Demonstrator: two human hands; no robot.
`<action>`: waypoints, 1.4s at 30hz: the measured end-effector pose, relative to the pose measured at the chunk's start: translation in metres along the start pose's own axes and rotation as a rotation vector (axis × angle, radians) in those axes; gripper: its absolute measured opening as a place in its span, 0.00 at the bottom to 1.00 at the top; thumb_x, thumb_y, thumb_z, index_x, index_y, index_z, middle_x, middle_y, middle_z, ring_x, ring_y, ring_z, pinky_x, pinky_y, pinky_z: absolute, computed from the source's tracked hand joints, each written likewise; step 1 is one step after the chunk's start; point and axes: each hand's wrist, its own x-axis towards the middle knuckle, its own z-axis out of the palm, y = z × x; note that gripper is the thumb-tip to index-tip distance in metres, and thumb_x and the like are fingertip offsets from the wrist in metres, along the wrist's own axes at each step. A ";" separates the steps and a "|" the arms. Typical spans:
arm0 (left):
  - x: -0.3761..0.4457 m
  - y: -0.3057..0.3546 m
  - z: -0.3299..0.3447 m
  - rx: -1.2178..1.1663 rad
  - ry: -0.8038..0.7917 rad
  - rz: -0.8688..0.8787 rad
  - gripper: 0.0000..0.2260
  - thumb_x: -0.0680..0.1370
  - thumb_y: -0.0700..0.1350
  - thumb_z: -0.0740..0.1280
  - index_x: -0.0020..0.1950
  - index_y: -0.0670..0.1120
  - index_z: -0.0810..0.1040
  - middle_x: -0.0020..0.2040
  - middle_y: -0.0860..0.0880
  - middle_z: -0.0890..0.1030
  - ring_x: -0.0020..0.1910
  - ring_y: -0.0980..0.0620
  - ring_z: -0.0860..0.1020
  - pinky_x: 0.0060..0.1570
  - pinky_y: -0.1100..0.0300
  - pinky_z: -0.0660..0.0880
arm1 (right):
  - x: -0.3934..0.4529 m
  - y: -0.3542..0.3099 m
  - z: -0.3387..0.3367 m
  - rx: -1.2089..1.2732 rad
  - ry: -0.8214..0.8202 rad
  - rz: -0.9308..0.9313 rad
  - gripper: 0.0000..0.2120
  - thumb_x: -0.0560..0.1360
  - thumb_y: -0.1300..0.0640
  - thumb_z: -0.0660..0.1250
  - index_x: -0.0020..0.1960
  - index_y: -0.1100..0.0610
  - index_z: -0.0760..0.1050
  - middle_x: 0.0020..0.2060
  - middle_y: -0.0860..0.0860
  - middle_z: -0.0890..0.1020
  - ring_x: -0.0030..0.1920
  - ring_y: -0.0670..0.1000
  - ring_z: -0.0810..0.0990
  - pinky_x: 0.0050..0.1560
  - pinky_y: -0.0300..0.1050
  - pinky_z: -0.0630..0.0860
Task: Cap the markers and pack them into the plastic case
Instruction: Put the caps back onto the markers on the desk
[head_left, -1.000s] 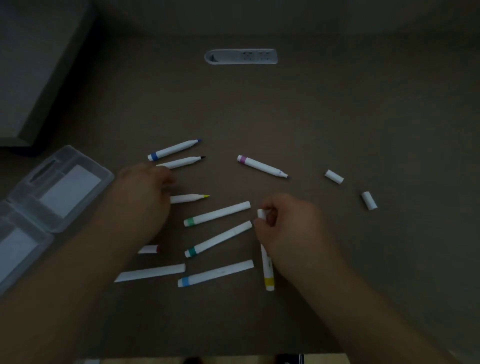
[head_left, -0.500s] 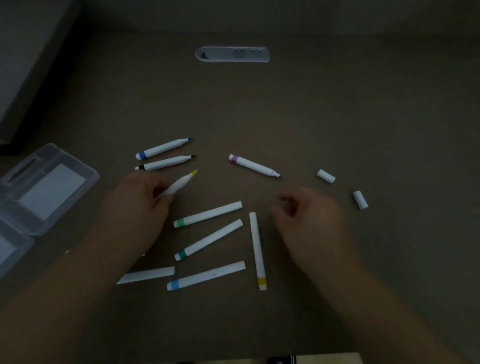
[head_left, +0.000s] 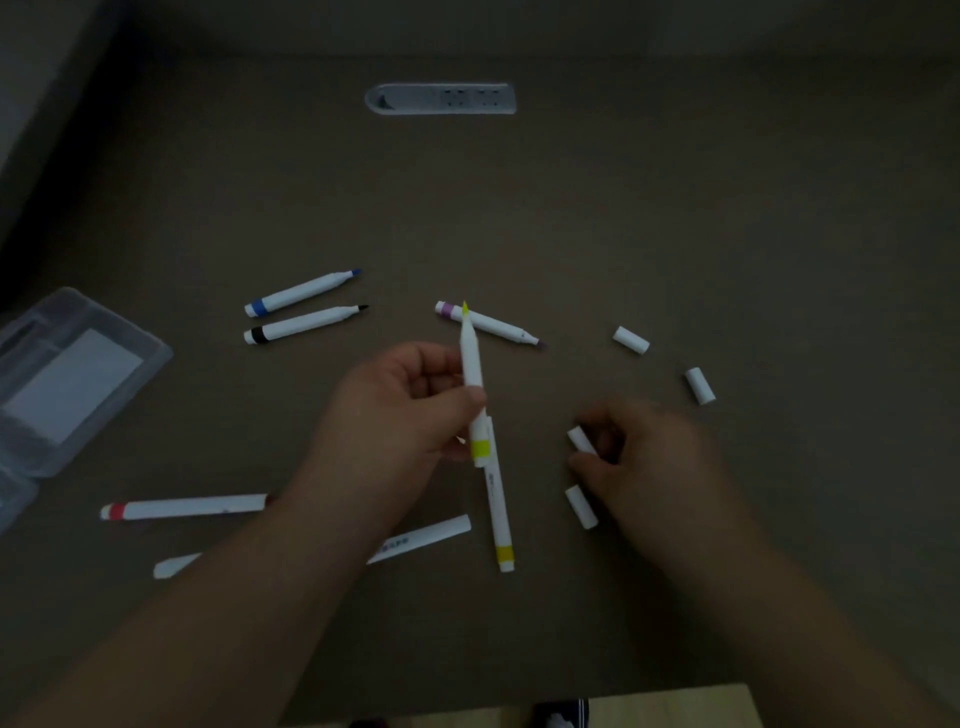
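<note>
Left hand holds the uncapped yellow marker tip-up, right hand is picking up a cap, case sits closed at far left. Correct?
Not quite. In the head view the case lies open, not closed. The rest holds: left hand grips the uncapped yellow marker, right hand pinches a cap.

An office or study desk, by the look of it — dimly lit, with a broad brown desktop (head_left: 623, 218) filling the view. Set flush into the far part of the surface is a grey power socket panel (head_left: 440, 98) with outlet holes, the kind built into work desks. A pale wall runs behind the far edge. Loose markers and a clear plastic case (head_left: 78, 374) lie on the top — stationery that suits a writing desk rather than a kitchen or workshop.
</note>
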 end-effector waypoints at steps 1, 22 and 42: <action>0.000 0.000 0.003 -0.013 -0.002 -0.002 0.09 0.75 0.36 0.70 0.51 0.49 0.80 0.42 0.48 0.84 0.40 0.51 0.85 0.39 0.55 0.82 | 0.000 0.001 0.000 0.007 0.015 -0.023 0.14 0.76 0.50 0.69 0.61 0.42 0.74 0.44 0.39 0.72 0.44 0.41 0.74 0.47 0.39 0.74; -0.002 -0.006 0.023 -0.096 -0.052 -0.046 0.07 0.75 0.36 0.69 0.50 0.47 0.80 0.37 0.49 0.84 0.39 0.50 0.84 0.46 0.46 0.83 | -0.012 0.001 -0.014 1.257 -0.278 0.201 0.13 0.70 0.64 0.69 0.54 0.56 0.80 0.35 0.54 0.82 0.30 0.49 0.76 0.28 0.41 0.72; -0.007 -0.007 0.023 -0.163 -0.058 -0.019 0.08 0.76 0.36 0.69 0.53 0.45 0.80 0.39 0.47 0.83 0.41 0.48 0.83 0.46 0.47 0.82 | -0.006 0.017 -0.011 0.142 0.141 0.004 0.09 0.76 0.53 0.69 0.54 0.44 0.74 0.40 0.45 0.78 0.39 0.43 0.78 0.40 0.40 0.75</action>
